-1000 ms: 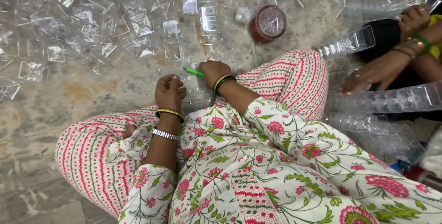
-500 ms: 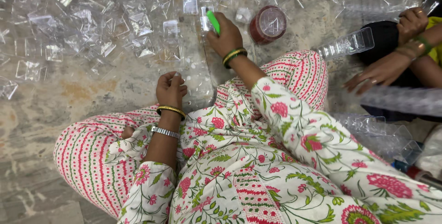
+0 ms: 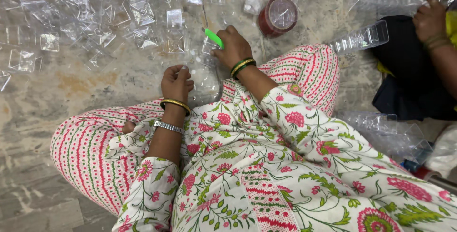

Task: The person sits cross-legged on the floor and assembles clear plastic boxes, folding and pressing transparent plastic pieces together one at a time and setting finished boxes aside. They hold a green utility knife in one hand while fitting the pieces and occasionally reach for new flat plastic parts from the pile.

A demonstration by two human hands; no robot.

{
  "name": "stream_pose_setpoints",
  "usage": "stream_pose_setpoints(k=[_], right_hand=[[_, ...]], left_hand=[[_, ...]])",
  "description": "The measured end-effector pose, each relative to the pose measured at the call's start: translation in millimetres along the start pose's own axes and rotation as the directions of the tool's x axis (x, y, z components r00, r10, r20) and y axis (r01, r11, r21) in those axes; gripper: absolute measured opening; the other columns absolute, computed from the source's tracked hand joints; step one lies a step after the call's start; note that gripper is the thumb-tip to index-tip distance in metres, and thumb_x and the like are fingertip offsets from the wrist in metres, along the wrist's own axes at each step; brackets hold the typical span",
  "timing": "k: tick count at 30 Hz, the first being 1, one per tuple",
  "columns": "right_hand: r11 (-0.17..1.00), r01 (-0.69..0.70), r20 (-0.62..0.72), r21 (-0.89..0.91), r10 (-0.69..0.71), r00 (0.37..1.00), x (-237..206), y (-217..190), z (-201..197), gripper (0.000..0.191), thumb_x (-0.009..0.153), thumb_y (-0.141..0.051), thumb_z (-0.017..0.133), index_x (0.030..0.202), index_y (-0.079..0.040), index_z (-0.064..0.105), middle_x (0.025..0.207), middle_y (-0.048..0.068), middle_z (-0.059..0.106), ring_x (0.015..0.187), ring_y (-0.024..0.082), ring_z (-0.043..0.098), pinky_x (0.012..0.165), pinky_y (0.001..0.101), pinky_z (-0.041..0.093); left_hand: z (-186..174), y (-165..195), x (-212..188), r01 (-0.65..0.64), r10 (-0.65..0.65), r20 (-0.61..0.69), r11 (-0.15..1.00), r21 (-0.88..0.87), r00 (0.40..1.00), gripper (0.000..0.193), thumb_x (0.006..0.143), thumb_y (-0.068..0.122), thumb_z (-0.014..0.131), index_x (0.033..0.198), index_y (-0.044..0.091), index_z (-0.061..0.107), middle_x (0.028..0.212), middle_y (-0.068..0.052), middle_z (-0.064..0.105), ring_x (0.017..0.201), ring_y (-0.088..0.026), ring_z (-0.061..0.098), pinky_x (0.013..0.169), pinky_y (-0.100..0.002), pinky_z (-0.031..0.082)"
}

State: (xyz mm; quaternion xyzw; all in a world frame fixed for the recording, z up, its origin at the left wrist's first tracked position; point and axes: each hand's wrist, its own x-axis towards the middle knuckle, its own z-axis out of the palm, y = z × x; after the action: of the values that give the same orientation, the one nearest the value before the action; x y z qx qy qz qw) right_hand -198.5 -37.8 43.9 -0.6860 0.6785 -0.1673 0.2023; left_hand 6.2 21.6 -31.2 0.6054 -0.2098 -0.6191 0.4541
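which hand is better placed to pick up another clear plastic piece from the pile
Probably the right hand: it reaches forward, right beside the clear plastic pieces, though it holds a green tool. The left hand sits closed, nearer the knee.

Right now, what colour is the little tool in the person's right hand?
Bright green. The small tool sticks out from the right hand, clearest in the head view.

clear square plastic packs (image 3: 143, 10) litter the floor – perhaps lids – beside a red round tub (image 3: 278, 16).
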Motion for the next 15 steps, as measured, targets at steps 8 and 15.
stream_pose_setpoints(k=[8,15], right_hand=[[0.978,0.107,-0.16,0.182,-0.078,0.984,6.2,7.1,-0.4,0.064,0.068,-0.014,0.088,0.126,-0.007,0.064,0.122,0.014,0.066,0.106,0.033,0.066,0.089,0.0402,0.053],[0.741,-0.256,0.126,0.621,0.228,0.965,8.3,19.5,1.0,0.026,0.077,-0.009,0.085,0.101,-0.002,0.078,0.086,0.011,0.076,0.064,0.017,0.064,0.055,0.0335,0.048]], left_hand=[[-5.4,-2.4,-9.5,0.015,-0.015,0.001,1.0,-0.025,1.0,0.03,0.094,0.02,0.071,0.115,0.001,0.061,0.091,-0.01,0.067,0.062,-0.014,0.063,0.051,-0.026,0.054],[-4.7,0.7,-15.4,0.019,-0.019,-0.003,1.0,0.009,1.0,0.03,0.094,0.022,0.07,0.115,0.001,0.061,0.091,-0.01,0.067,0.062,-0.015,0.065,0.053,-0.026,0.056]])
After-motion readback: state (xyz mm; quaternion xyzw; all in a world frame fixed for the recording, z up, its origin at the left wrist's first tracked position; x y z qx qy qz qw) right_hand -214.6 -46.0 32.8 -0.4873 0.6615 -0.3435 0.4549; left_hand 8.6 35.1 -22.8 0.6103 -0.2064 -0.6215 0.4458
